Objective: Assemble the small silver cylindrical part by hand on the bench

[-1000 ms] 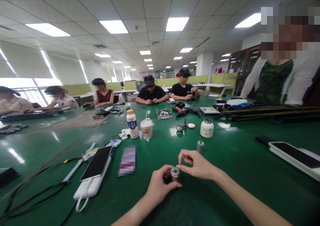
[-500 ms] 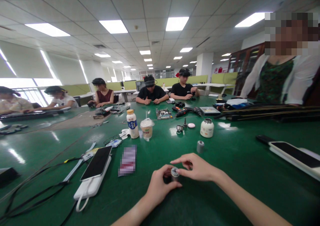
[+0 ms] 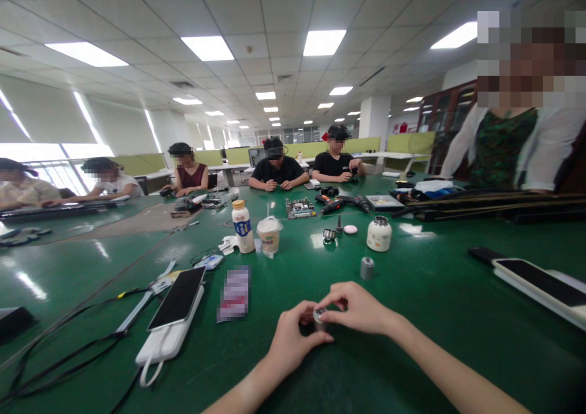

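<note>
A small silver metal cylinder stands upright on the green table, its top face showing darker detail too small to make out. My left hand curls around it from the left, fingers behind and thumb in front. From the right, my right hand reaches over, thumb and index finger pinched at the cylinder's top rim. Whether a small part sits between those fingertips is hidden. Just beyond my hands stands a second, similar metal cylinder, touched by neither hand.
Left lie a phone on a white power bank, with cables and straps. Ahead stand a bottle, a lidded cup and a white jar. Farther back are a circuit board and power drills. Several people surround the table.
My right index finger, stretched out past the cylinder before, has bent down to its top and closed toward the thumb. My left hand keeps its hold in the same place.
</note>
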A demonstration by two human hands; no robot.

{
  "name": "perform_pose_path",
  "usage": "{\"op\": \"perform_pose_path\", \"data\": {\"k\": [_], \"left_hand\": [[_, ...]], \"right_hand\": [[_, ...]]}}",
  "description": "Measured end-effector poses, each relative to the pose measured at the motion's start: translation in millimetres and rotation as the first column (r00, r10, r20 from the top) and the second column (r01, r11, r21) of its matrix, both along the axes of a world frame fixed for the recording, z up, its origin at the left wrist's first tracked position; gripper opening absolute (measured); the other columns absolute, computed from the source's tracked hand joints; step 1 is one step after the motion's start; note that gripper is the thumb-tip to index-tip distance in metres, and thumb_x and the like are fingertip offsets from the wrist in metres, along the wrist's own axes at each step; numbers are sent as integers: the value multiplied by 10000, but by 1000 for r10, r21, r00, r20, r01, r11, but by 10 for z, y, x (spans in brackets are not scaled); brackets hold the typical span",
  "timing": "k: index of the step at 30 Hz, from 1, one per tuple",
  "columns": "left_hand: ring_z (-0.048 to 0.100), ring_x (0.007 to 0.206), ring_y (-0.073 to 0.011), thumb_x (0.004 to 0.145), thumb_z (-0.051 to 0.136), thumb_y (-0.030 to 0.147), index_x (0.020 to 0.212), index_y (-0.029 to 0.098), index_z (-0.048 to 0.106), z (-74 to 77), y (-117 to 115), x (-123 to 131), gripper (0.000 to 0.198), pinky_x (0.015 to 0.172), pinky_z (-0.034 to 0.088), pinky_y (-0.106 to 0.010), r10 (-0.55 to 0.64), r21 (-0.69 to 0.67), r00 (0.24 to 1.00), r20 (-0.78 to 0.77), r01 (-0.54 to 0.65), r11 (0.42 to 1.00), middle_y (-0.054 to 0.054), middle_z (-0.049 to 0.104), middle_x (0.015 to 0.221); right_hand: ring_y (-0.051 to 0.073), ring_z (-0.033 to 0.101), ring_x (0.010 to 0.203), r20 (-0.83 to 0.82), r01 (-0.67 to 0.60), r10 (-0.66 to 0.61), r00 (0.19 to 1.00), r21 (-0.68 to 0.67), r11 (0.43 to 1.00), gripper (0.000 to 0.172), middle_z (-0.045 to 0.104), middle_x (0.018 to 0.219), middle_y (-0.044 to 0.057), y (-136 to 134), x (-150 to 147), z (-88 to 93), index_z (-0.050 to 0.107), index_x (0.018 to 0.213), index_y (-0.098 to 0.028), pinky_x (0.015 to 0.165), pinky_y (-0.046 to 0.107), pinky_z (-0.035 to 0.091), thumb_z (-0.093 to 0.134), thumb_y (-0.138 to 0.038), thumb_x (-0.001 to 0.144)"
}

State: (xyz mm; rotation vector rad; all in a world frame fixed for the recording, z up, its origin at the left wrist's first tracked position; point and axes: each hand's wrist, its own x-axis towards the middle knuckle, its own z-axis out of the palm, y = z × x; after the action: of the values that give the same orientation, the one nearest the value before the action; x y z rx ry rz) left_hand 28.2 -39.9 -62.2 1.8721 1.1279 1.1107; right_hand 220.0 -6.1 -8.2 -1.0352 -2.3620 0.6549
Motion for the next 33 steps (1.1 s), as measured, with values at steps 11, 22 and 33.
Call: {"op": "perform_pose_path", "data": {"k": [11, 22, 33], "left_hand": [[625, 739, -158, 592, 854, 274, 967, 206, 690, -9, 1, 8, 415, 687, 465, -221, 36, -10, 999, -18, -36, 999, 22, 717, 816], [638, 768, -176, 593, 843, 305, 943, 199, 686, 11, -8, 7, 399, 708, 483, -240, 40, -14, 999, -27, -41, 999, 4, 725, 841], [631, 762, -167, 589, 850, 275, 941, 198, 690, -5, -2, 6, 395, 700, 469, -231, 40, -4, 999, -19, -40, 999, 11, 722, 836]], "right_hand": [[115, 422, 580, -177, 43, -50, 983, -44, 998, 182, 427, 620, -36, 85, -13, -78, 780, 864, -254, 541, 237, 299, 662, -388, 828], [137, 441, 555, -50, 318, -317, 947, 15, 948, 285, 492, 595, -18, 525, 444, -528, 781, 877, -240, 527, 248, 291, 645, -476, 795], [127, 430, 590, -104, 164, -170, 980, -65, 984, 335, 523, 630, -13, 371, 212, -343, 760, 988, -219, 545, 233, 327, 609, -477, 837]]}}
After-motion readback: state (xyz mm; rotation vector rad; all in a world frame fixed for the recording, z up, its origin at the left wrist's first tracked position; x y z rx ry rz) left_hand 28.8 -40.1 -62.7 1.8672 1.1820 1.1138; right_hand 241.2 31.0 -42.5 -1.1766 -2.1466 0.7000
